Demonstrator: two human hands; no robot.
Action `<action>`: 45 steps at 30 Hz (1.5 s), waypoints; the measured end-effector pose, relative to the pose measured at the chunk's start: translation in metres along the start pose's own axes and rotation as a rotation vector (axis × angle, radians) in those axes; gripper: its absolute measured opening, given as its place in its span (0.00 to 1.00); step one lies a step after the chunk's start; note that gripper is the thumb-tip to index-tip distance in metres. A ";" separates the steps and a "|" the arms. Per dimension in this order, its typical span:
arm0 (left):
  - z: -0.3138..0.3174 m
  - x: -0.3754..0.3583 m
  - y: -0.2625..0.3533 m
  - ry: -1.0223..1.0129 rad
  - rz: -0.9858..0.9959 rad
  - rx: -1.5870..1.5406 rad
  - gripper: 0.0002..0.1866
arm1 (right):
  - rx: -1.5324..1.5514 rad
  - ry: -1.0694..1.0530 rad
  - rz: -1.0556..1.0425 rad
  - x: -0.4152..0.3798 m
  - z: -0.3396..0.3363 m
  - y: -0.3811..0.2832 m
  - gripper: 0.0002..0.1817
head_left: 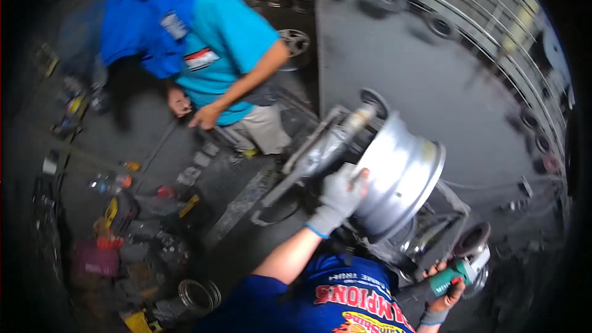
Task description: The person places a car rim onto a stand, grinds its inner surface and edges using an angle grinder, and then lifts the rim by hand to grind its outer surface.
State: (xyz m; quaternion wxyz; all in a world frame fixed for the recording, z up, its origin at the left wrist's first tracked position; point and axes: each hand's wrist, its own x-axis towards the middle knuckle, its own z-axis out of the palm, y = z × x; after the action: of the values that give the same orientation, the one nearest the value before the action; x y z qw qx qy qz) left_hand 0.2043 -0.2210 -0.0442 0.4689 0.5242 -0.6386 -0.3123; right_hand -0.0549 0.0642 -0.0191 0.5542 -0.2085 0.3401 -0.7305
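Note:
My left hand (344,191), in a grey glove with a blue cuff, holds the near-left edge of a silver wheel rim (394,179). The rim sits tilted on a metal stand (308,163), and some of my fingers show at its edge. My right hand (449,296), also gloved with bare fingertips, is wrapped around the body of a green angle grinder (452,277) at the lower right. The grinder's head points up and to the right, beside the stand and apart from the rim. Its disc is blurred.
A co-worker in a teal shirt and blue head cover (145,24) bends over at the upper left. Tools, bottles and a maroon box (97,258) clutter the left floor. A grey panel (419,68) stands behind the rim, with another wheel (295,43) beside it.

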 end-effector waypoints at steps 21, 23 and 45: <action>-0.038 -0.089 0.064 0.175 0.312 -0.115 0.15 | 0.056 -0.091 -0.008 0.015 -0.014 -0.053 0.41; -0.022 -0.106 0.107 -0.046 0.598 -0.191 0.17 | 0.046 -0.078 -0.028 0.014 -0.022 -0.068 0.46; 0.364 -0.372 0.185 -1.227 -0.840 -0.383 0.18 | -0.354 0.299 0.238 -0.103 -0.372 -0.104 0.35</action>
State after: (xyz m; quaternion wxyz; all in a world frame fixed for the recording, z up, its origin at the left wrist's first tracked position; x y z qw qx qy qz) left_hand -0.1983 0.1501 -0.1135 -0.0447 0.3651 -0.4665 -0.8044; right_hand -0.3468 0.2774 -0.1895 0.5347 -0.1503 0.5629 -0.6120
